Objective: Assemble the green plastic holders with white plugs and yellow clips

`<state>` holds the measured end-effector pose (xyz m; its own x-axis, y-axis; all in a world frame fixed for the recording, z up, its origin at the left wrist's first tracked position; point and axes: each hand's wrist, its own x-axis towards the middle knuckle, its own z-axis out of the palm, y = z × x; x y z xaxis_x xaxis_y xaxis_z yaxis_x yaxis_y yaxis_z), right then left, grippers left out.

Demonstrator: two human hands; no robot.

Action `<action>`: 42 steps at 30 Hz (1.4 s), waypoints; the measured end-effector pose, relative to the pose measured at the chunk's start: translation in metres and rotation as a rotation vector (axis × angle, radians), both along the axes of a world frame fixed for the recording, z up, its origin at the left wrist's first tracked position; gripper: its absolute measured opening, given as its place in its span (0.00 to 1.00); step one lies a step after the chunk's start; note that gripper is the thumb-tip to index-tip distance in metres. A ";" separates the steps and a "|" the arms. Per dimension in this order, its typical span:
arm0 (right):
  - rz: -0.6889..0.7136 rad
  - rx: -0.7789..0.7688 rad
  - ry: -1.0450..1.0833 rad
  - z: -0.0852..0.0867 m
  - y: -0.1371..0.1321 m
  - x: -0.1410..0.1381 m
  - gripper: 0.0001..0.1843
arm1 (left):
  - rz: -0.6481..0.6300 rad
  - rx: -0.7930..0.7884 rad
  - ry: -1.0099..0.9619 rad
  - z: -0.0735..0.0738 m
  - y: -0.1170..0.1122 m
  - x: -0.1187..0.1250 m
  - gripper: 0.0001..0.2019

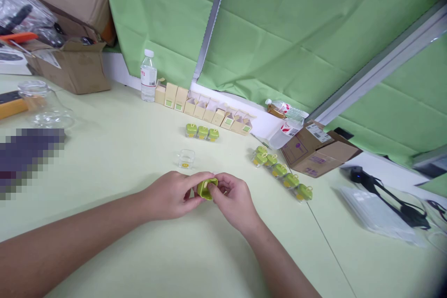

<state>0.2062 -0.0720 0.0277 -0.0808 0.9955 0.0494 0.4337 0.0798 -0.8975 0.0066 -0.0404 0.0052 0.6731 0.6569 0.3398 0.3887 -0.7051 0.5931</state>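
Between my two hands is a small green plastic lid (202, 190), its hollow side turned towards me. My left hand (172, 195) pinches its left side with thumb and fingers. On the other side my right hand (234, 199) grips it, the thumb reaching into the hollow. Just beyond my left hand a small clear container (186, 159) with a yellow mark stands uncovered on the table. Farther back sits a short row of green-lidded containers (202, 132). A longer group of the same green-lidded containers (279, 170) lies to the right.
Several small cream boxes (209, 111), some with raised flaps, line the back edge beside an upright water bottle (148, 77). Two bottles (285, 132) lie by an open carton (314, 149) at right. A clear jar (44, 102) and cardboard box (78, 67) stand left.
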 end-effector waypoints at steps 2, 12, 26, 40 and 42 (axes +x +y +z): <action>0.007 0.000 0.007 0.000 0.000 0.000 0.07 | -0.001 0.002 0.003 0.000 0.000 0.000 0.29; -0.002 -0.016 0.047 0.000 0.000 0.000 0.06 | 0.000 0.011 -0.018 -0.001 0.001 0.000 0.30; -0.047 -0.070 0.151 0.006 -0.002 -0.006 0.08 | 0.079 0.221 -0.188 0.006 0.002 0.005 0.24; -0.053 0.256 -0.461 0.000 0.010 0.025 0.21 | 0.136 0.212 -0.264 0.007 0.013 0.001 0.22; 0.011 0.251 -0.495 -0.006 0.010 0.022 0.16 | 0.125 0.220 -0.260 0.008 0.013 0.000 0.21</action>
<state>0.2281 -0.0616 0.0218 -0.1647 0.9571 0.2386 0.7971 0.2716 -0.5392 0.0071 -0.0273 0.0130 0.4648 0.6206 0.6315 0.3358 -0.7835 0.5228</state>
